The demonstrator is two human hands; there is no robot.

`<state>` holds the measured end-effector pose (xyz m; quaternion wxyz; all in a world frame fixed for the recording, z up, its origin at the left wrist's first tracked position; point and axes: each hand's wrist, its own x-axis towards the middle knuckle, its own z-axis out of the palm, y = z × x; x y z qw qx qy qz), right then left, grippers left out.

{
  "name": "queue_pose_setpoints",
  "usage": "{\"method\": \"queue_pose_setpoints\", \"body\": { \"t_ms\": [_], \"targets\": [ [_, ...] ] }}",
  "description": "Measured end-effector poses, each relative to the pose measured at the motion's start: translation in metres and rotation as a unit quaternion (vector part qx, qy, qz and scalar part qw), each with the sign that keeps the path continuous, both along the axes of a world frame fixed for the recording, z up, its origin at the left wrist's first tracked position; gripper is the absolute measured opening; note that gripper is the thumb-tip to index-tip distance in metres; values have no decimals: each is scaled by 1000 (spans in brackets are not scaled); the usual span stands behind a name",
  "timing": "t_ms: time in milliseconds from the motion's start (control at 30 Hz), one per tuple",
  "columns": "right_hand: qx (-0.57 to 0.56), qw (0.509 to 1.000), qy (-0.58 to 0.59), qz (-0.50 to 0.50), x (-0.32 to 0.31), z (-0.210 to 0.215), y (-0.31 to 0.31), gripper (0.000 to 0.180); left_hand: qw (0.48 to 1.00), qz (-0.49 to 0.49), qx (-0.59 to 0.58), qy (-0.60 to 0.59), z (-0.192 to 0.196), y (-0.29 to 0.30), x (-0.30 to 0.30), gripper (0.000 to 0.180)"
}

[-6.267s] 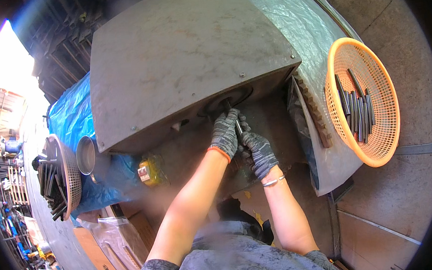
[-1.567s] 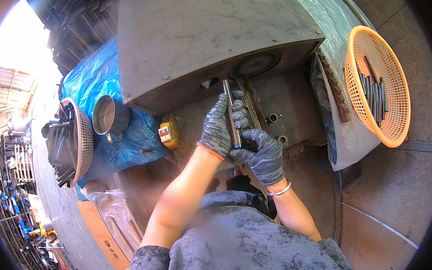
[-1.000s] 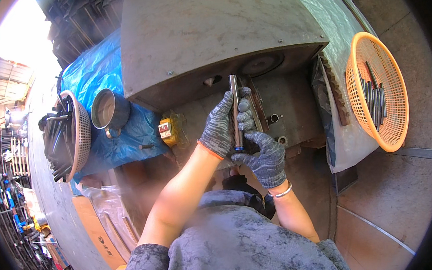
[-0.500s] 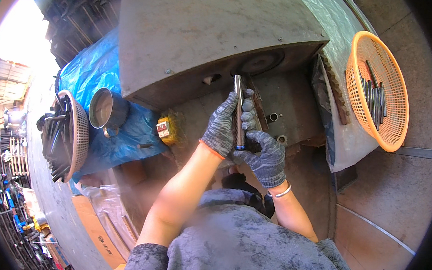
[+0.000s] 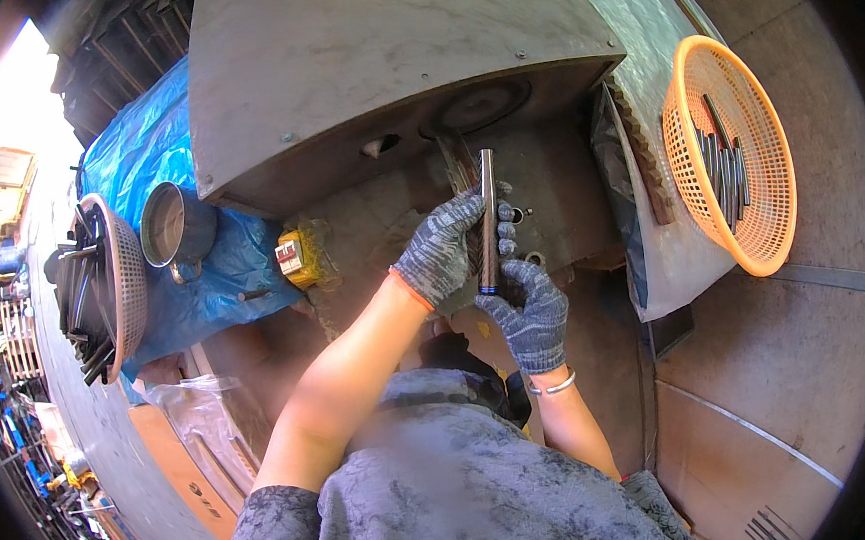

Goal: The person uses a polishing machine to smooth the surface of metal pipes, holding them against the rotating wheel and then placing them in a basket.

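Observation:
A dark, shiny metal tube (image 5: 487, 196) with a blue ring at its lower end stands nearly upright in the picture, between my gloved hands. My left hand (image 5: 443, 249) is wrapped round its middle, with the fingertips showing on the far side. At the tube's lower end, my right hand (image 5: 533, 318) is closed, thumb and forefinger against it. Both grey knit gloves cover the fingers. Beyond the tube is a grey metal machine housing (image 5: 387, 42) with a dark round disc (image 5: 481, 106) under its front edge. Small metal rings (image 5: 534, 260) lie behind my right hand.
An orange basket (image 5: 783, 185) holding several dark tubes stands at the right. On the left, a pale basket (image 5: 130, 281) is heaped with black tubes, next to a metal mug (image 5: 197, 231) on blue plastic sheeting (image 5: 141, 120). A yellow-wrapped block (image 5: 303, 259) sits nearer the middle.
The whole view has shifted, so the surroundings sit further left and higher. Relative to the machine, my hands and the tube have moved right. Both hands keep their hold.

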<state>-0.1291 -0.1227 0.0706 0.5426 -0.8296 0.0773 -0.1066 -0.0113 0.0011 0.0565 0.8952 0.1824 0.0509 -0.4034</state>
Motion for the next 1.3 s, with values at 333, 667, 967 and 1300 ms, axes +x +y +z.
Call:
{"method": "queue_pose_setpoints", "body": {
  "t_ms": [333, 667, 967, 1300],
  "targets": [
    [-8, 1000, 14, 11, 4, 1, 1, 39, 1000, 0, 1, -7, -5, 1, 3, 45],
    [26, 999, 43, 15, 7, 2, 4, 35, 995, 21, 95, -30, -11, 4, 3, 42],
    [54, 998, 37, 19, 6, -7, 5, 36, 984, 24, 160, -80, -10, 7, 2, 56],
    [94, 994, 27, 50, 8, -1, 10, 35, 964, 52, 213, -148, -8, 6, 1, 60]
  ]
}}
